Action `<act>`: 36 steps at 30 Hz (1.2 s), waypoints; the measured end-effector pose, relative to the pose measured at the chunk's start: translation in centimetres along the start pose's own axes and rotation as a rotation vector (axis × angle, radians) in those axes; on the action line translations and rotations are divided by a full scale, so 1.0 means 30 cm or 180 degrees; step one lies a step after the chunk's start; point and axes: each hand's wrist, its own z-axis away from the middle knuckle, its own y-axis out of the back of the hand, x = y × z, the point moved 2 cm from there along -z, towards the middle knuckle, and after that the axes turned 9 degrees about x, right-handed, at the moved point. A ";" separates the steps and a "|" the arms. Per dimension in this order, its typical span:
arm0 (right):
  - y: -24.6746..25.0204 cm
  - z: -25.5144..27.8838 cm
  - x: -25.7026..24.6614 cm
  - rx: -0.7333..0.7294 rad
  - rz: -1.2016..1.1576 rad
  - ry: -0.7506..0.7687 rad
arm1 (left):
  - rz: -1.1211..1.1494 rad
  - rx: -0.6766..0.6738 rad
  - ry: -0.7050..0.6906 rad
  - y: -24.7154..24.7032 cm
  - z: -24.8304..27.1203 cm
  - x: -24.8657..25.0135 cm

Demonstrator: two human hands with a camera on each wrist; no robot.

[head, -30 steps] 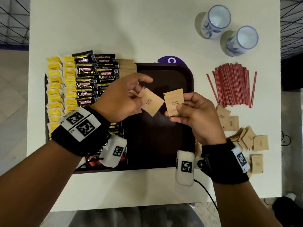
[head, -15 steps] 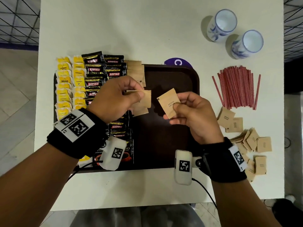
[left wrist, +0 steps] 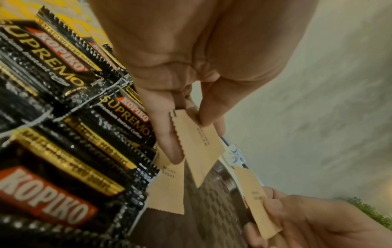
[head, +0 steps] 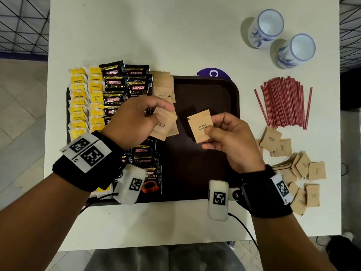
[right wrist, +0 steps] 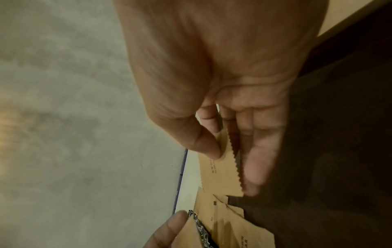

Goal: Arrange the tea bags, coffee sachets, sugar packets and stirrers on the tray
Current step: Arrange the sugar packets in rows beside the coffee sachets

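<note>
A dark brown tray (head: 232, 94) holds yellow tea bags (head: 78, 106), black Kopiko coffee sachets (head: 125, 87) and a column of brown sugar packets (head: 163, 85). My left hand (head: 154, 112) pinches one brown sugar packet (head: 163, 125) (left wrist: 199, 142) low over that column. Over the tray's bare middle, my right hand (head: 213, 130) pinches another brown sugar packet (head: 199, 125) (right wrist: 220, 169) between thumb and fingers. Loose sugar packets (head: 298, 171) and red stirrers (head: 285, 102) lie on the table right of the tray.
Two blue-and-white cups (head: 265, 28) (head: 296, 50) stand at the far right of the white table (head: 175, 36). A purple disc (head: 214, 72) peeks out behind the tray. Floor drops off beyond the table's left and right edges.
My left hand has carried its sugar packet left and down toward the packet column on the tray. The right hand has stayed over the tray's middle with its own packet.
</note>
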 end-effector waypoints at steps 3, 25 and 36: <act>-0.001 0.000 0.002 -0.0016 -0.0065 -0.0081 | -0.0049 0.0125 -0.0079 -0.003 -0.004 0.002; -0.027 -0.035 0.030 -0.0297 0.1423 0.0878 | -0.1170 -0.0220 -0.0319 -0.030 -0.044 -0.013; -0.159 -0.031 0.057 -0.0075 0.1934 0.1155 | -0.1774 0.0262 -0.0741 -0.017 -0.065 0.005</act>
